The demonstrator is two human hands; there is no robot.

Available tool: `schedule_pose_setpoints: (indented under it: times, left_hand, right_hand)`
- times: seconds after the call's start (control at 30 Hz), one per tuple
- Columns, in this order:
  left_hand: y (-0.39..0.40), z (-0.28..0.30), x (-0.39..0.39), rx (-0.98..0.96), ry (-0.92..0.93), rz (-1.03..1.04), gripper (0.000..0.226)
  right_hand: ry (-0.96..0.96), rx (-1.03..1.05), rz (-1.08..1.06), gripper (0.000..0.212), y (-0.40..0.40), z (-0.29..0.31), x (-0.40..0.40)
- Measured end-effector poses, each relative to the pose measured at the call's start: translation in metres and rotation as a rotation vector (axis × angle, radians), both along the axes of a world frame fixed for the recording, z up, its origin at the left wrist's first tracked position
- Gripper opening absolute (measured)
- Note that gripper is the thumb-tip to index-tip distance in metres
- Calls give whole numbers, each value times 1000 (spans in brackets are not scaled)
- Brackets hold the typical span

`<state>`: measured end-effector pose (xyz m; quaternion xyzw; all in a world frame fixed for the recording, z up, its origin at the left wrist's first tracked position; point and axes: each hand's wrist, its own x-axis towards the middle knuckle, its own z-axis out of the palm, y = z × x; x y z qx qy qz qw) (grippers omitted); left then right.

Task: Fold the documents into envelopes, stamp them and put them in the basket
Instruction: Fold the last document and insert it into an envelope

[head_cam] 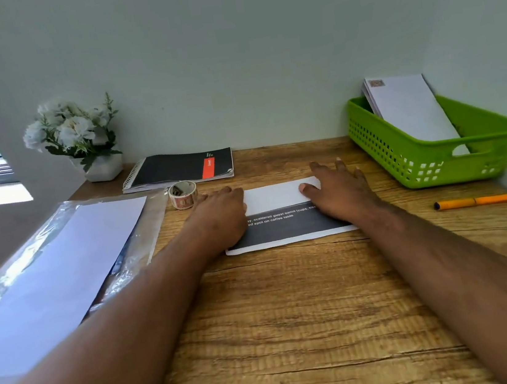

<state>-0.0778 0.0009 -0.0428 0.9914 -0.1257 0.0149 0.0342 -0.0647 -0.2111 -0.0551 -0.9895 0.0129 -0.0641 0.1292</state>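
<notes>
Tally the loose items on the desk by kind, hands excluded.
Document being folded: 1
Basket: 1
Envelope stack in basket: 1, number of envelopes unclear
Stamp roll: 1
Notebook: 1
Pen: 1
Flower pot: 1
Plastic sleeve of paper: 1
Total: 8

Your left hand point(221, 217) and right hand point(340, 191) press flat on the folded document point(281, 217) on the wooden desk point(294, 315), fingers spread over its white upper flap (a dark printed band shows below). A stamp roll point(183, 194) sits just beside your left hand. The green basket point(434, 155) at far right holds envelopes point(408, 107); an orange pen point(485, 200) lies near it.
</notes>
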Motion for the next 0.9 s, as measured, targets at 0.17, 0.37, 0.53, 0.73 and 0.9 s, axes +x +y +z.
schedule_pose_setpoints:
  times: [0.17, 0.37, 0.53, 0.73, 0.9]
  left_hand:
    - [-3, 4, 15, -130, -31, 78, 54]
    - [7, 4, 26, -355, 11, 113, 37]
    - [4, 10, 16, -594, -294, -61, 7]
    - [-3, 13, 0, -617, -532, -271, 11]
    - [-5, 9, -5, -277, -20, -155, 16]
  right_hand:
    - [50, -88, 103, 59, 3, 4, 1]
    - [74, -74, 115, 61, 1, 3, 5]
    - [-130, -56, 181, 59, -5, 12, 6]
    - [-631, 111, 276, 19, -16, 22, 4]
    - [-116, 140, 361, 21, -23, 20, -2]
